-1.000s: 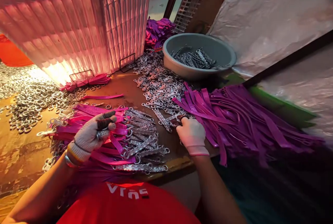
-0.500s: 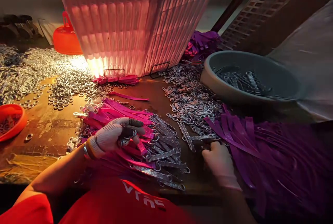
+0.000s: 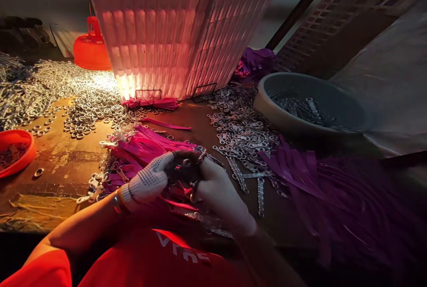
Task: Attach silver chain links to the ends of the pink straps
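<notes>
My left hand [image 3: 151, 180], in a dotted white glove with dark fingertips, is closed above the pink straps [image 3: 143, 144]. A small ring shows near its fingers, but what it grips is too dark to name. Close against it on the right is my right hand [image 3: 222, 193], fingers bent round a small piece that I cannot make out. The fingertips of both hands meet over the pile of pink straps and metal strips. To the right lie loose metal links [image 3: 247, 138] and purple straps [image 3: 307, 180].
A grey basin [image 3: 263, 102] with metal strips stands at the right. An orange bowl [image 3: 25, 160] sits at the left edge. Metal rings [image 3: 90, 111] are heaped beneath an orange lamp [image 3: 91, 51], beside tall corrugated panels [image 3: 160, 33].
My right hand has moved left from beside the purple straps to meet my left hand. A metal strip now lies upright in the view near where it was.
</notes>
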`<state>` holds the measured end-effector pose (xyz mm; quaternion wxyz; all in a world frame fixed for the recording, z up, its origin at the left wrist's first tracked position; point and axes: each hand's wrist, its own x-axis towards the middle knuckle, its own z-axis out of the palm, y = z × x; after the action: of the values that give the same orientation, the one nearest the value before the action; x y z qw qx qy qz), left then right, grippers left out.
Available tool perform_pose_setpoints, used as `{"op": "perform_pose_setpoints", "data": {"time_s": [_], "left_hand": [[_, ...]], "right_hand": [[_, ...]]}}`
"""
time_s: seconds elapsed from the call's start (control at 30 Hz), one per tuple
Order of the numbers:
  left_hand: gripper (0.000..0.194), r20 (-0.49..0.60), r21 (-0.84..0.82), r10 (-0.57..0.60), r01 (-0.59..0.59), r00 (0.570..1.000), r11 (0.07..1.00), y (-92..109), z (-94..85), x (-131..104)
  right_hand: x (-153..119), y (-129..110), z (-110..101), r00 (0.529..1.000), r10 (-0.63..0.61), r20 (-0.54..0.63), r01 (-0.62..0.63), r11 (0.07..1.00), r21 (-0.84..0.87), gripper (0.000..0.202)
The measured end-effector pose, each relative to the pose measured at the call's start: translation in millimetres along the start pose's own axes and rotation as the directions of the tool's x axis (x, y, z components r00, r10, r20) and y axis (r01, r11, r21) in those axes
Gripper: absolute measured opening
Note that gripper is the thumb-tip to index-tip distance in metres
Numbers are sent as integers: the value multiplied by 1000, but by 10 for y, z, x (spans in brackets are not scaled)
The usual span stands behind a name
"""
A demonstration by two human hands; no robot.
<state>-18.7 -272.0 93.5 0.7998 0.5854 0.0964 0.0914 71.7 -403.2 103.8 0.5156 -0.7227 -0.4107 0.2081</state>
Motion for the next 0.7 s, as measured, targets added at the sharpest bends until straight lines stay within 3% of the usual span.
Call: {"op": "perform_pose_setpoints", "data": {"time_s": [0.13,0.23,0.37,0.47,0.57,0.63,0.7], "left_hand": [[31,56,-19,-166,168,984,986,-6,-101,-35],[29,-5,134,-111,111,994,985,-27,-180,-38],[24,4,300,-49,45,999,953,-19,-229,-3],[15,-29,215,-108,112,994,970,-25,-238,39],[10,-106,59,-182,189,978,980,-60,-217,83],[12,-129,8,-201,204,971,979,-72,-185,125],[16,-126,-9,-207,207,970,978,-50,-157,211]], "right_hand": [[26,42,-36,998,1,-64,-4,999,-35,41],[25,60,-30,1000,5,-11,-6,993,-116,44],[49,114,43,999,-47,6,46,949,-311,40],[78,149,101,991,-133,17,126,876,-466,29],[102,141,129,986,-165,-22,113,762,-638,9],[121,130,107,985,-170,-18,103,678,-728,5],[146,140,36,991,-134,11,97,658,-747,6]]}}
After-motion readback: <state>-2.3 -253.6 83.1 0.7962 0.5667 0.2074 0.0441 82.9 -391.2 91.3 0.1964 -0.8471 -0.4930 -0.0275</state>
